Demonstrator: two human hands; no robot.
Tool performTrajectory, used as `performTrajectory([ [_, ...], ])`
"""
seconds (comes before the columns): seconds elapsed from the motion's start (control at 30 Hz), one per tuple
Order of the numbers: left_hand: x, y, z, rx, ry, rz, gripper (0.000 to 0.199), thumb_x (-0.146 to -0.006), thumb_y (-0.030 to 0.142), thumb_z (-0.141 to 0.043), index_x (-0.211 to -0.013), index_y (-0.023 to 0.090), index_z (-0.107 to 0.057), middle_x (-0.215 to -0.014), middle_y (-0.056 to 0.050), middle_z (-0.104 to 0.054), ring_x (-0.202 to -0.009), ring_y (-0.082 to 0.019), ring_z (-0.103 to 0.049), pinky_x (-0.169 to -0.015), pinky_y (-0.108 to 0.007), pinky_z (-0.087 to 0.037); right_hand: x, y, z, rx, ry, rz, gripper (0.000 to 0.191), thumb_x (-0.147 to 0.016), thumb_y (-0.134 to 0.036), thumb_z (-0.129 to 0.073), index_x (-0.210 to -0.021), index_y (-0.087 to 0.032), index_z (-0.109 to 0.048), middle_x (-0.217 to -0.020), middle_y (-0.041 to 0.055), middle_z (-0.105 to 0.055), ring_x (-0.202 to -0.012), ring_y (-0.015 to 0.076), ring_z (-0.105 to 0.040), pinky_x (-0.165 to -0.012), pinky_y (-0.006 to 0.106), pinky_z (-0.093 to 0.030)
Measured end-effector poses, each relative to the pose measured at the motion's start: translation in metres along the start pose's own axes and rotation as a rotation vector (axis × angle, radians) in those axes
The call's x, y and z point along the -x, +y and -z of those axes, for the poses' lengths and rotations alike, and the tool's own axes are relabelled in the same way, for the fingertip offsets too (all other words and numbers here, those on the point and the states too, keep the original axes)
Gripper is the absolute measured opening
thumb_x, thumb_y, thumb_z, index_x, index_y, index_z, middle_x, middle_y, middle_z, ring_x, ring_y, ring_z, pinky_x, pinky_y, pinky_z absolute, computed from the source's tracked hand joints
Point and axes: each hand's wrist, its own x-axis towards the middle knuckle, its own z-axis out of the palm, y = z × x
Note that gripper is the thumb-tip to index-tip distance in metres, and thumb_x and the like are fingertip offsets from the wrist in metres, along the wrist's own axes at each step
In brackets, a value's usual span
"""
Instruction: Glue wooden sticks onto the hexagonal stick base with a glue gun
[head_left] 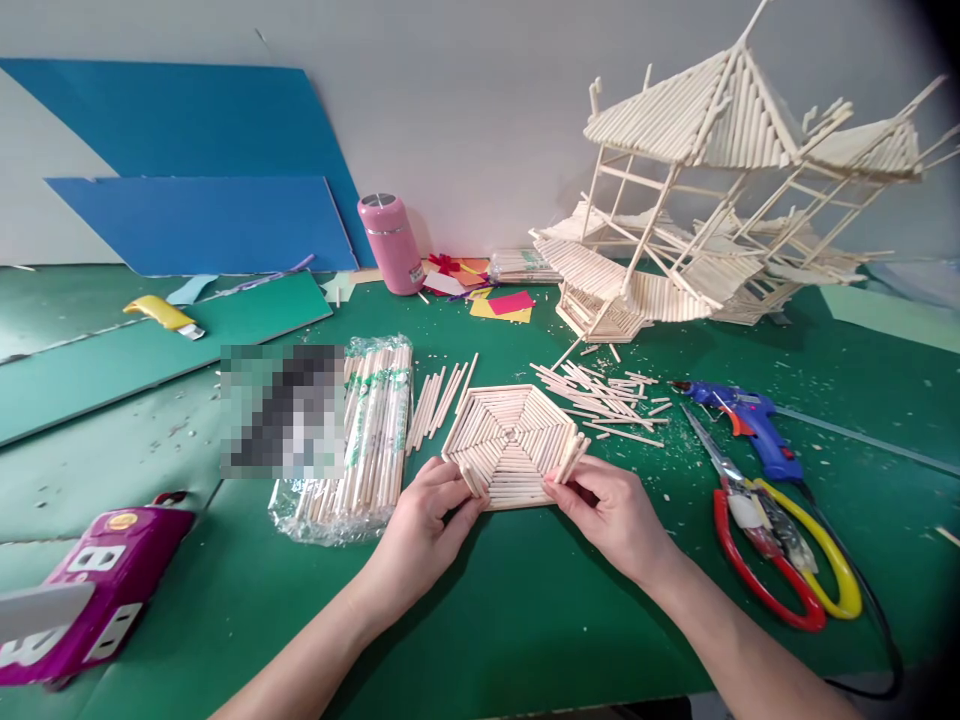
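Note:
A hexagonal wooden-stick panel (517, 415) lies in front of me, its short sticks laid in rings around a small centre. My left hand (439, 505) is closed in a pinch at its near left corner, where a few short sticks stand up. At the near right corner my right hand (607, 510) pinches the panel beside another small upright stick piece (574, 458). My fingertips partly hide both corners. Loose cut sticks (611, 400) are scattered beyond the right hand. Left of the panel lie longer loose sticks (437, 405) and a clear plastic pack of sticks (375, 440).
On the right are a blue glue gun (742, 410) and red-and-yellow-handled scissors (765, 550). A stick-built pavilion model (675, 200) stands behind. Further left are a pink flask (391, 245), a yellow cutter (161, 313) and a purple power strip (112, 580).

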Motion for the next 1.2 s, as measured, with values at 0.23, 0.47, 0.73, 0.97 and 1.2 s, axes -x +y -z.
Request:
performTrajectory([
  [0.23,-0.001,0.003,0.001,-0.041,-0.005,0.009,0.019,-0.083,0.016,-0.047,-0.078,0.018,-0.065,-0.073,-0.005,-0.062,-0.073,-0.019,-0.055,-0.072,-0.036,-0.046,0.000,0.000,-0.001,-0.016,-0.010,-0.019,0.024,-0.084,-0.023,-0.051,-0.061,-0.019,-0.056,-0.073,0.0046,-0.061,-0.074,0.0173,-0.059,-0.065,0.027,-0.047],
  [0.47,-0.002,0.003,0.001,-0.062,0.001,-0.001,0.018,-0.083,0.017,-0.048,-0.075,0.019,-0.065,-0.071,-0.004,-0.062,-0.071,-0.018,-0.056,-0.076,-0.038,-0.045,0.000,0.001,0.000,-0.008,-0.011,-0.023,0.026,-0.084,-0.025,-0.051,-0.058,-0.019,-0.053,-0.080,0.0060,-0.064,-0.074,0.0174,-0.059,-0.065,0.027,-0.048],
  [0.73,-0.002,0.003,0.001,-0.040,-0.002,0.001,0.019,-0.083,0.017,-0.047,-0.075,0.019,-0.064,-0.073,-0.004,-0.063,-0.073,-0.018,-0.056,-0.074,-0.037,-0.045,0.000,0.001,-0.001,-0.003,-0.008,-0.017,0.026,-0.084,-0.025,-0.050,-0.058,-0.019,-0.054,-0.073,0.0049,-0.061,-0.074,0.0175,-0.059,-0.065,0.027,-0.048],
  [0.97,-0.001,0.001,0.000,-0.030,-0.021,0.007,0.019,-0.084,0.016,-0.047,-0.078,0.019,-0.065,-0.076,-0.005,-0.063,-0.074,-0.018,-0.056,-0.075,-0.036,-0.046,0.000,0.000,-0.001,-0.004,-0.001,-0.005,0.016,-0.084,-0.023,-0.050,-0.077,-0.019,-0.064,-0.082,0.0058,-0.065,-0.076,0.0180,-0.061,-0.065,0.027,-0.048],
  [1.2,0.008,-0.005,0.003,-0.071,0.012,0.075,0.012,-0.077,0.026,-0.059,-0.087,0.020,-0.061,-0.086,-0.005,-0.061,-0.079,-0.018,-0.056,-0.069,-0.033,-0.050,0.001,0.002,-0.001,0.036,0.018,0.015,0.018,-0.084,-0.024,-0.051,-0.074,-0.018,-0.064,-0.082,0.0058,-0.065,-0.076,0.0179,-0.061,-0.065,0.026,-0.048],
])
